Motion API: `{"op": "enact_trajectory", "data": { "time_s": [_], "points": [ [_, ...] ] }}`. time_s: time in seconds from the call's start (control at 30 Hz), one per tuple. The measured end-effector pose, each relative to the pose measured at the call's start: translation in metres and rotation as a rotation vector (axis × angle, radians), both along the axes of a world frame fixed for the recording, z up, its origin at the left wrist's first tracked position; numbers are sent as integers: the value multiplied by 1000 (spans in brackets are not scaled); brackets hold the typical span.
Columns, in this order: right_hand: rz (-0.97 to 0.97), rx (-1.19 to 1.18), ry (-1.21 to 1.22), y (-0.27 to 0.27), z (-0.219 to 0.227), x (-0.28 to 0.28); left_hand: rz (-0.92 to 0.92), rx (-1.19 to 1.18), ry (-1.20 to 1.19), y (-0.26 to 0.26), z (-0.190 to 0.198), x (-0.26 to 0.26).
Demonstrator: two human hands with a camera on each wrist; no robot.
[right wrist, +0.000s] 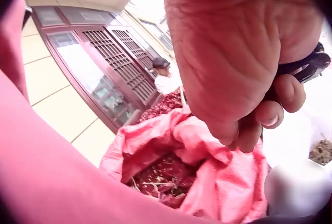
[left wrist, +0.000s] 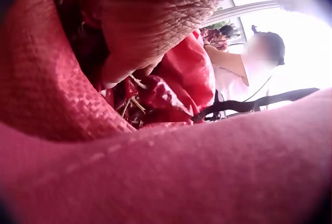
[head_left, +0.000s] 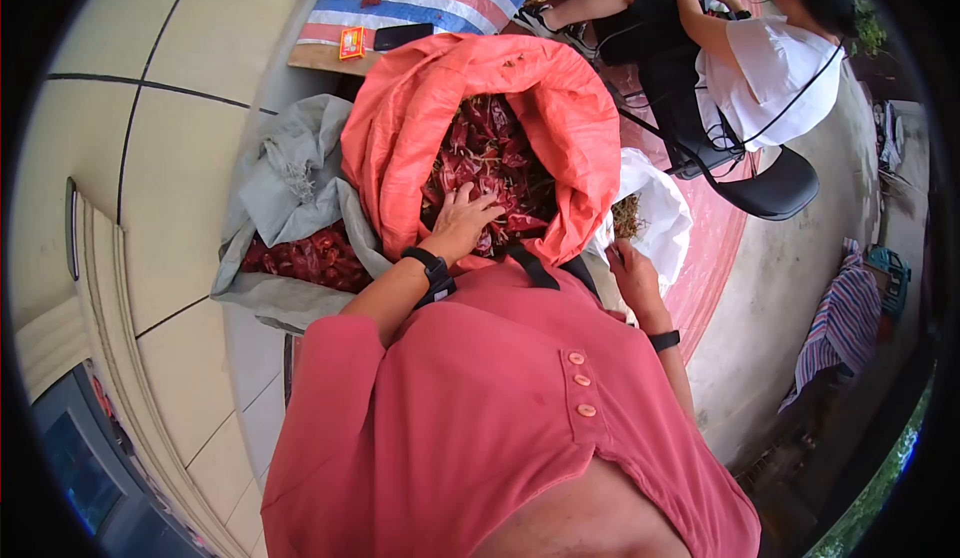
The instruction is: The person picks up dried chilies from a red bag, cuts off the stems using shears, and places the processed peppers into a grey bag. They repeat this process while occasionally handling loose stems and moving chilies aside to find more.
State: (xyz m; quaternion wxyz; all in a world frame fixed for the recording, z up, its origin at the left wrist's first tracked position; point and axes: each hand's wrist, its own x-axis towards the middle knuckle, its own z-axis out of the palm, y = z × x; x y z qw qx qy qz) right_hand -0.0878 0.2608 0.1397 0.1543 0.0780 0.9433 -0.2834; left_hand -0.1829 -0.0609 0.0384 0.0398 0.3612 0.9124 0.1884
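An orange-red woven sack point(head_left: 410, 128) stands open in front of me, full of dried red chillies point(head_left: 490, 153). My left hand point(head_left: 465, 220) lies on the chillies inside the sack's mouth with its fingers spread over them; in the left wrist view the left hand point(left wrist: 155, 22) hovers just above chillies point(left wrist: 150, 97). My right hand point(head_left: 628, 263) is at the sack's right side, next to a white bag point(head_left: 655, 208). In the right wrist view the right hand point(right wrist: 238, 68) has its fingers curled round the black handles of scissors point(right wrist: 303, 67).
A grey sack point(head_left: 290, 178) on the left holds more chillies point(head_left: 305, 258). Behind lie a striped mat point(head_left: 410, 3), a dark phone point(head_left: 403, 35) and an orange packet point(head_left: 351, 42). Another person point(head_left: 770, 68) sits on a black chair point(head_left: 770, 193) at the right. A tiled wall runs on the left.
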Motion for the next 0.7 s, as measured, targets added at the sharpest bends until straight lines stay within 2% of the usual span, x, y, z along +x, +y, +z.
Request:
{"op": "enact_trajectory", "data": {
  "time_s": [0.1, 0.13, 0.27, 0.33, 0.37, 0.4, 0.5, 0.53, 0.63, 0.7],
  "points": [
    [65, -53, 56, -28, 20, -17, -11, -13, -206, -17, 14, -2],
    [88, -75, 59, -36, 25, -20, -9, -1, -196, -19, 21, -4],
    [173, -95, 39, -53, 31, -29, 123, 237, -191, -29, 27, -14],
    [195, -47, -46, -56, 32, -37, 219, 371, -350, -35, 24, -22],
    [215, -82, -25, -57, 34, -40, 268, 439, -428, -38, 22, -25],
    [236, -118, -4, -59, 35, -44, 272, 479, -377, -41, 25, -27],
    [255, -218, -21, -71, 50, -59, 435, 648, -610, -45, 41, -26],
    [253, -250, -41, -76, 57, -65, 420, 713, -592, -45, 53, -24],
    [280, -438, -50, -94, 71, -82, 464, 1168, -876, -46, 77, -24],
    [290, -538, -14, -107, 70, -94, 449, 1332, -995, -47, 99, -24]
  ]
}}
